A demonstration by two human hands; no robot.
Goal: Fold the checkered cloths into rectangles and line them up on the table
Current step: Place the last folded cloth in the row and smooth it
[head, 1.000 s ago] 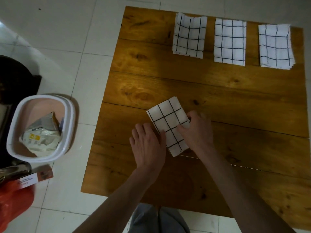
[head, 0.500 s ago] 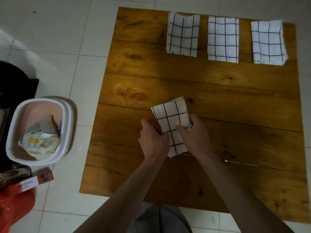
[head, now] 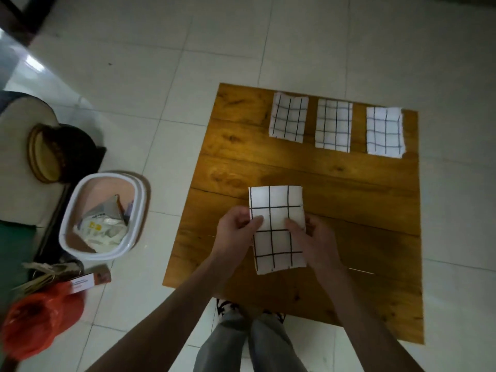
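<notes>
A folded white cloth with black checks (head: pixel 277 210) is held above the near half of the wooden table (head: pixel 349 183). My left hand (head: pixel 236 232) pinches its left edge, thumb on top. My right hand (head: pixel 314 240) pinches its right edge the same way. Along the far edge lie three folded checkered cloths in a row: the left cloth (head: pixel 288 120), the middle cloth (head: pixel 333 125) and the right cloth (head: pixel 384 131).
A white bin (head: pixel 80 210) with crumpled packaging stands on the tiled floor left of the table. Nearer lie a red plastic bag (head: pixel 35 323) and a small carton (head: pixel 88 281). A chair with dark items (head: pixel 53 154) stands further left. My legs are at the table's near edge.
Both hands have lifted the folded cloth off the table and turned it square to the table edges. The camera view has shifted, so the table now sits further right.
</notes>
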